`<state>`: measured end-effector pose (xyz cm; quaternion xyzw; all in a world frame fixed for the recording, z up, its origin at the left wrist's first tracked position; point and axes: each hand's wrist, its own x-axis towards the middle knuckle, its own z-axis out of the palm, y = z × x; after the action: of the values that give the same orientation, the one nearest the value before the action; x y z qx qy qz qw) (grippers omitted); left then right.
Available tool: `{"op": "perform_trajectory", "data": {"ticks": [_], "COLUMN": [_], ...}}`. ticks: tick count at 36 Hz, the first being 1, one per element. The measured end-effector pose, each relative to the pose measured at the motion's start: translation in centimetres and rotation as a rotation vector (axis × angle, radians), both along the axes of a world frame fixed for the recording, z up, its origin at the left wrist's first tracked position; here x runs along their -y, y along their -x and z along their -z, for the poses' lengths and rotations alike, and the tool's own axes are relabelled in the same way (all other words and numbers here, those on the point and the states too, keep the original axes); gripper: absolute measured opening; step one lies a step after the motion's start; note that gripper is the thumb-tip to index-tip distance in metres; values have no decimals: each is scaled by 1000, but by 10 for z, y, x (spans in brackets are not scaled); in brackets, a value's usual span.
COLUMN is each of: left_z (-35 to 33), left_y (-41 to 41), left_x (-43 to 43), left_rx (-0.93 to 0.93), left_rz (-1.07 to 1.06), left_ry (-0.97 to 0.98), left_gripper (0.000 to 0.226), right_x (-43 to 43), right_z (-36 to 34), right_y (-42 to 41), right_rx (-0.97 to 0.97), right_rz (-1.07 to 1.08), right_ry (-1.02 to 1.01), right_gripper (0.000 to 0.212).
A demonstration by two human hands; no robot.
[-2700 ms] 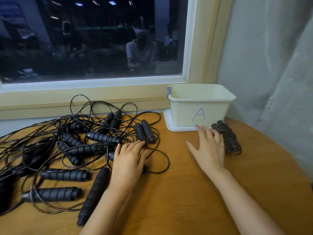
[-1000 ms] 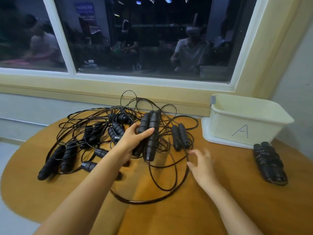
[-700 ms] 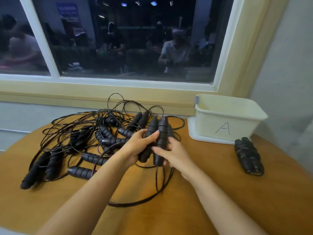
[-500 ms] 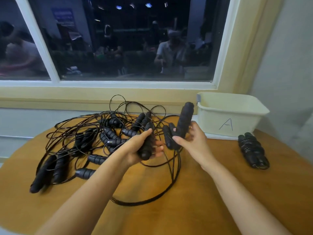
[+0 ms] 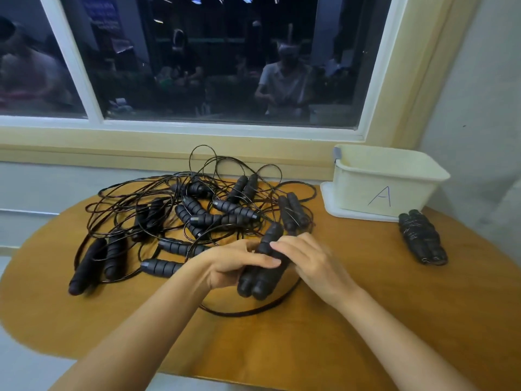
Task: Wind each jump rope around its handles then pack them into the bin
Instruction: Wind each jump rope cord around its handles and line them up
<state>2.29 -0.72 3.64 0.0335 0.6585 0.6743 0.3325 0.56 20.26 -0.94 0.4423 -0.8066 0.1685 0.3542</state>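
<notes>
Near the middle of the worktop [image 5: 394,320], both hands now clasp one pair of handles [image 5: 260,277] side by side. Half a second ago each hand held a single handle, the right one raised. With the handles joined, winding can probably begin. The left hand [image 5: 234,263] wraps its fingers across them, and the right hand [image 5: 313,263] curls over their far part. Their cord [image 5: 242,314] loops loose on the near side. Far left lies the tangle of jump ropes [image 5: 197,215]. Far right stands the bin [image 5: 361,193], with a wound rope [image 5: 423,241] just beside it, not yet packed.
</notes>
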Motion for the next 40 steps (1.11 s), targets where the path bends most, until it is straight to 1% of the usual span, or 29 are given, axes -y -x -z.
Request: {"op": "perform_trajectory", "data": {"ticks": [2,3,4,5,7,10,14,16,18,21,23,26,31,33,36,37,40], "left_z": [0,0,0,1,2,8,21,28,37,50,58,65,68,66,65,66,73], "left_y": [0,0,-1,-2,-7,-16,-28,-36,-46,-56,-57,-49,-27,-17,-8,-8,-12], "left_x": [6,9,10,11,11,6,-8,-17,-26,-36,-38,-33,-22,-18,-13,-12,-10], "left_rx": [-64,-92,-117,-144,-203,-296,-352,-409,-535,-743,-796,-883,-950,-962,-966,-975,-1028], "left_rz": [76,121,174,231,326,394,480,472,412,271,216,186,210,233,251,251,248], "left_ry": [122,183,241,295,379,519,731,811,945,1139,1164,1181,1212,1210,1173,1155,1119], "left_gripper": [73,74,73,70,64,64,65,69,77,76,73,72,72,70,65,63,60], "right_x": [-1,-4,-7,-11,-15,-19,-31,-39,-45,-54,-58,-65,-72,-75,-82,-84,-86], "right_z": [1,0,-1,-2,-2,2,12,19,26,34,38,38,32,30,38,42,54], "right_y": [0,2,4,7,10,5,-9,-14,-16,-16,-15,-14,-14,-14,-13,-12,-14], "right_rx": [85,133,175,210,266,330,417,424,423,436,447,512,630,679,631,612,591], "right_rz": [50,84,107,114,80,40,93,104,136,185,224,253,265,266,226,227,265], "right_ry": [-48,-93,-155,-228,-350,-411,-470,-455,-428,-402,-417,-389,-297,-259,-247,-231,-190], "right_gripper": [68,78,83,84,76,53,43,37,34,40,41,34,41,36,17,14,15]}}
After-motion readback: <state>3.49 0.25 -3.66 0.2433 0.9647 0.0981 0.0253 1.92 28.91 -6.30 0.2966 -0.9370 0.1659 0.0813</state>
